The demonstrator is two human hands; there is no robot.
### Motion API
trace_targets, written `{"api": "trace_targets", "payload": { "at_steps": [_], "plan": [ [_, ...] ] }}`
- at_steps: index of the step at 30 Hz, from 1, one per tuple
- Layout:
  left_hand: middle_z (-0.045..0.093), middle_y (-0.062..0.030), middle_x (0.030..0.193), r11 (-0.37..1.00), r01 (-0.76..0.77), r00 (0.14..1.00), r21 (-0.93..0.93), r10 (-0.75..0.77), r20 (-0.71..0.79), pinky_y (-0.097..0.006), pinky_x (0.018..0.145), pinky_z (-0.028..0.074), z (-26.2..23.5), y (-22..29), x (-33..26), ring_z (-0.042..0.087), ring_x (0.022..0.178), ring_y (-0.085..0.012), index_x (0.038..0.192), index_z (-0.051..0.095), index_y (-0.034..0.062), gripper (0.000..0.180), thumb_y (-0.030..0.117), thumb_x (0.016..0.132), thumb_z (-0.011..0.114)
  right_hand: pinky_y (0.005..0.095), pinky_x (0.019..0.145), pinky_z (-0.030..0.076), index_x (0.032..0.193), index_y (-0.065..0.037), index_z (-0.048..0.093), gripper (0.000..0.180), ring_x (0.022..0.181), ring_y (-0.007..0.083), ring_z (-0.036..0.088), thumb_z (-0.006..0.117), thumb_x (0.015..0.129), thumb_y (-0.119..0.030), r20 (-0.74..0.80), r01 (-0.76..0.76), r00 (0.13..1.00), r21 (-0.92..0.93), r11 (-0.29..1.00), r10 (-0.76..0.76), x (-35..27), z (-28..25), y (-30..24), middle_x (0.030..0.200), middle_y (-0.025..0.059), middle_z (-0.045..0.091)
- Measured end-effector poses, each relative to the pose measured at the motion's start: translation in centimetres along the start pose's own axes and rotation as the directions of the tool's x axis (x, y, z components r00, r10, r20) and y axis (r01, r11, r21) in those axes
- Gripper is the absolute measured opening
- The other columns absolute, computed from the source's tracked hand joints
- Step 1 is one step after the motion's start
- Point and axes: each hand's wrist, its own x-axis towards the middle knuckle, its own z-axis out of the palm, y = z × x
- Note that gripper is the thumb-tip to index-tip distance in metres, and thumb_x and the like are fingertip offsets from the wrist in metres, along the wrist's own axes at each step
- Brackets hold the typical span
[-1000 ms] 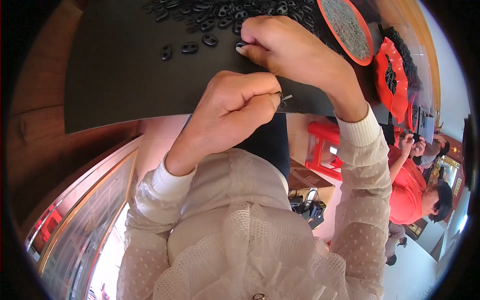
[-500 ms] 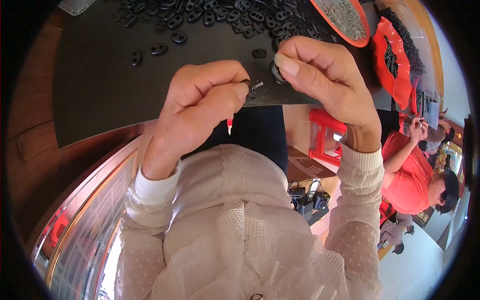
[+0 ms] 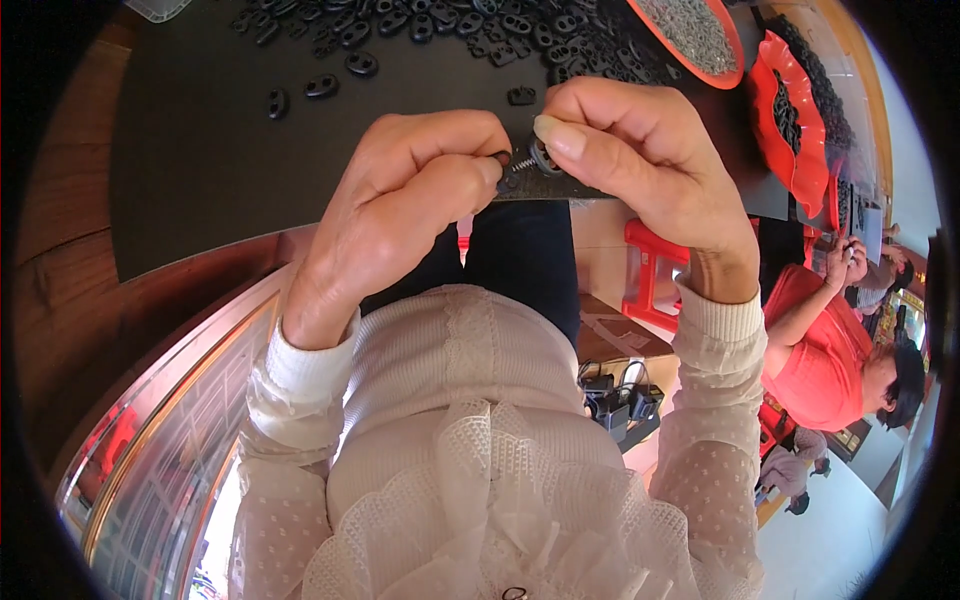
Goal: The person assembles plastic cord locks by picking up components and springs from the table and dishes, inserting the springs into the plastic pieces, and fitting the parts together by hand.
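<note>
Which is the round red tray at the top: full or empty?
Full: the round red tray is covered rim to rim with small grey metal parts. Their depth cannot be told.

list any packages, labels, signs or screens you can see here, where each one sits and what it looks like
No labels, signs or screens show clearly.
Round red tray: far right on the black mat, holds small grey parts.
Scalloped red tray: right of the round one, holds dark parts.
Clear plastic container: top left corner, only an edge shows.
</note>
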Motion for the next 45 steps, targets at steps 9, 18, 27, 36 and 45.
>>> {"api": "trace_targets", "payload": {
  "at_steps": [9, 18, 27, 36, 45],
  "plan": [
    [0.04, -0.004, 0.058, 0.997, 0.012, 1.0, 0.073, -0.014, 0.024, -0.028, 0.05, 0.032, -0.2, 0.0, 0.0, 0.038, 0.054, -0.0102, 0.072, 0.047, -0.0026, 0.015, 0.011, 0.079, 0.049, 0.0234, 0.05, 0.029, 0.075, -0.001, 0.053, 0.031, 0.06, 0.0036, 0.034, 0.058, 0.095, -0.024, -0.01, 0.052, 0.999, -0.03, 0.998, -0.052, 0.0, 0.4, 0.1, 0.062, -0.0055, 0.039],
    [0.049, -0.0006, 0.062, 0.999, -0.035, 0.99, -0.014, 0.036, 0.135, -0.025, 0.052, 0.034, -0.9, -0.5, 0.2, 0.043, 0.058, -0.0072, 0.076, 0.055, -0.0024, 0.016, 0.009, 0.086, 0.052, 0.0228, 0.051, 0.03, 0.076, -0.001, 0.053, 0.028, 0.061, 0.0032, 0.034, 0.058, 0.095, -0.021, -0.033, 0.097, 0.995, -0.004, 0.995, -0.097, 0.2, 0.8, 0.2, 0.063, -0.0055, 0.039],
    [0.05, 0.0001, 0.064, 0.999, -0.004, 0.986, -0.049, 0.012, 0.168, -0.024, 0.054, 0.036, -1.0, -0.6, 0.3, 0.044, 0.06, -0.0065, 0.077, 0.056, -0.0016, 0.016, 0.01, 0.088, 0.053, 0.0227, 0.051, 0.029, 0.075, -0.001, 0.052, 0.028, 0.06, 0.0031, 0.033, 0.059, 0.095, -0.021, -0.021, 0.11, 0.994, -0.009, 0.994, -0.11, 0.4, 0.7, 0.4, 0.062, -0.0062, 0.038],
    [0.051, 0.0001, 0.065, 0.999, -0.046, 0.99, -0.028, 0.049, 0.132, -0.024, 0.053, 0.036, -0.8, -0.9, 0.3, 0.044, 0.059, -0.006, 0.077, 0.056, -0.0011, 0.017, 0.01, 0.089, 0.054, 0.0235, 0.052, 0.031, 0.075, -0.001, 0.052, 0.03, 0.061, 0.0037, 0.035, 0.058, 0.095, -0.021, 0.006, 0.058, 0.998, -0.035, 0.998, -0.058, 0.4, 0.5, 0.0, 0.062, -0.0048, 0.04],
    [0.052, -0.0012, 0.063, 0.999, -0.024, 0.989, -0.029, 0.028, 0.144, -0.024, 0.052, 0.036, -1.1, -0.9, 0.4, 0.046, 0.058, -0.0062, 0.076, 0.056, -0.001, 0.018, 0.01, 0.09, 0.054, 0.0246, 0.052, 0.033, 0.075, 0.0, 0.051, 0.032, 0.061, 0.0054, 0.036, 0.057, 0.095, -0.023, 0.022, 0.085, 0.996, -0.084, 0.993, -0.084, 0.6, 0.4, 0.1, 0.062, -0.0024, 0.04]
  ]
}}
